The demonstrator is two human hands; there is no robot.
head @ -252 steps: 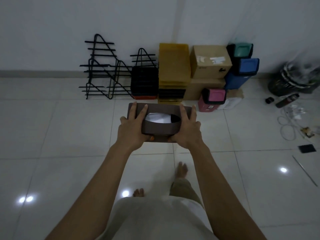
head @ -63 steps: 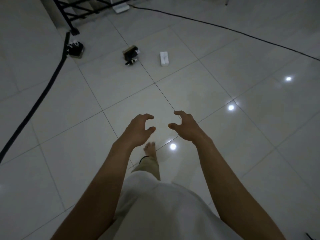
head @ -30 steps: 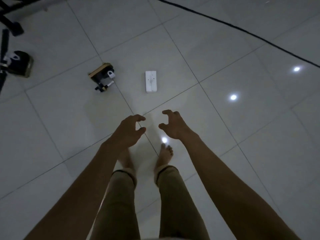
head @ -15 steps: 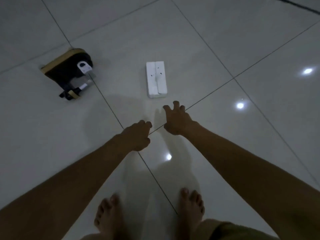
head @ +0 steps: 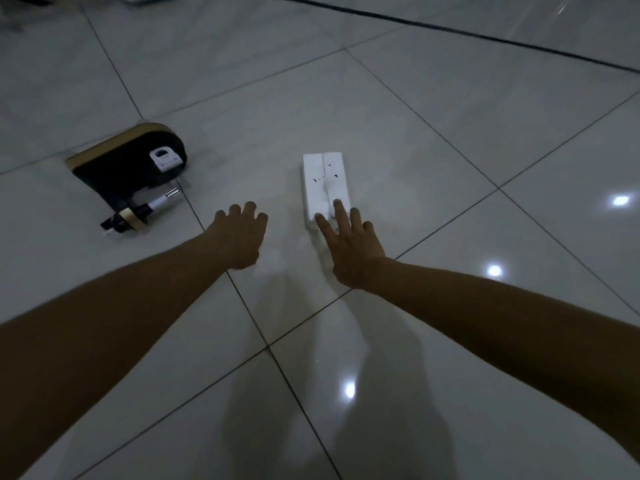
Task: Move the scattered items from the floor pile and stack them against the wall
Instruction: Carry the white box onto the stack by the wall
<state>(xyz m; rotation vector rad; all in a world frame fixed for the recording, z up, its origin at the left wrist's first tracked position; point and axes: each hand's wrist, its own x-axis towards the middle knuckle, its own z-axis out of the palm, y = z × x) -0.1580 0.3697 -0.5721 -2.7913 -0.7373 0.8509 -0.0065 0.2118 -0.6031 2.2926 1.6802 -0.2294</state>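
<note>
Pale, glossy floor tiles (head: 433, 126) fill the whole frame, crossed by dark grout lines and dotted with bright reflections of ceiling lights at the right and lower centre. A thin black cable (head: 450, 28) runs across the upper right of the frame. No wall shows in this view, so the stacking place lies somewhere out of sight.

Two bare forearms reach in from the lower corners toward the middle. The black object with a gold rim (head: 128, 161) lies at centre left, flat on the tile, with a small white tag on its face and a dark-and-gold cylindrical piece at its lower end; what it is cannot be told.

The white box (head: 325, 183), long and narrow with a seam down its top, lies at upper centre, well apart from the black object. It is probably the item now being collected.

The right hand (head: 353, 247) is spread over the box's near end, its fingers (head: 341, 209) straight and laid on the top face, gripping nothing yet; this looks like the first contact before the fingers curl round the sides. The left hand (head: 239, 240) hovers just left of the box, knuckles up and fingers loosely bent, holding nothing, apparently placed to take the box's other side for a two-handed lift.
</note>
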